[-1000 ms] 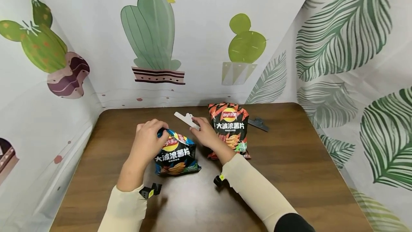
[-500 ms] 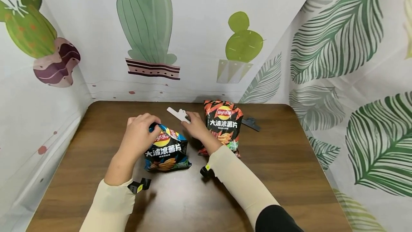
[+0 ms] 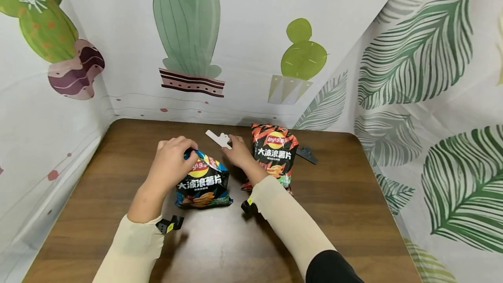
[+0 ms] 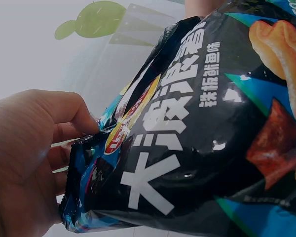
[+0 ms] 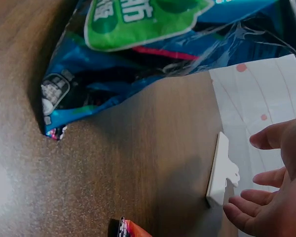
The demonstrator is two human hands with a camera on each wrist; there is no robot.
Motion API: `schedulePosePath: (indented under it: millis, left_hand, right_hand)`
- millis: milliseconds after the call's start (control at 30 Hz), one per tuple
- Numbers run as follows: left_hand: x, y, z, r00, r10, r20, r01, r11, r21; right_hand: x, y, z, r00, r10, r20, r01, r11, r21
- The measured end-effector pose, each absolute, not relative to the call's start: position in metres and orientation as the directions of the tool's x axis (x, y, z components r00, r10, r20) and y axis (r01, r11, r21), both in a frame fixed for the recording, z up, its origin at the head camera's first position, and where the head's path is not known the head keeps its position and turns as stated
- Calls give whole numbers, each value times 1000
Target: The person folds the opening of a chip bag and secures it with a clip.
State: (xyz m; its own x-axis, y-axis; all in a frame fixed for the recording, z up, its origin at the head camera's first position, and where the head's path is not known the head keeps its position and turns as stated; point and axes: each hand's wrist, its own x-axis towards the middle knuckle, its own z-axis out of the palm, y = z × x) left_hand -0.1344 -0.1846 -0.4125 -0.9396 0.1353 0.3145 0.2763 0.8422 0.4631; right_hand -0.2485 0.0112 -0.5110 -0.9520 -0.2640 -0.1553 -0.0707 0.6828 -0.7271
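Observation:
My left hand pinches the folded top corner of a black and blue bag of potato chips, which stands a little tilted on the table. In the left wrist view, the fingers and thumb of that hand close on the crimped top edge of the bag. A white bag clip lies behind the bag, near the back of the table. My right hand reaches over its near end. In the right wrist view, the fingers are apart and loosely bent beside the clip, with nothing held.
A red and black chip bag lies right of my right hand, under the forearm's line. A dark clip sticks out from behind it. The brown wooden table ends at a white patterned cloth.
The head view has shifted slightly. My left hand keeps its pinch on the blue bag, and my right hand stays at the white clip with little movement.

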Motion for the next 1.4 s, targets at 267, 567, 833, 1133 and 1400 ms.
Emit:
schedulePosePath:
  millis: [267,567,833,1133,1400]
  left_hand:
    - [-135,-186,-412,-942,138,305,272,846,458]
    - [-132,-182,-415,-943,114,312,258,844,471]
    - [-131,-182,-417,-938,104,331,259,846,466]
    - [-132,-184,-416,-937,101,335,258,848,464]
    - [-131,-185,-417,-935,95,341,254,851,459]
  right_hand:
    - [-254,7,-514,-947,-252,-197,-34,692,-721]
    - [-256,8,-515,-947,-240,-213,-40,747,-663]
    - [-257,6,-511,-940,-230,-251,-39,805,-593]
    - [-267,2,-518,-959,-178,-222,-21,822,-569]
    - [-270,-1,-518,-961,-167,-218,-24,841,-540]
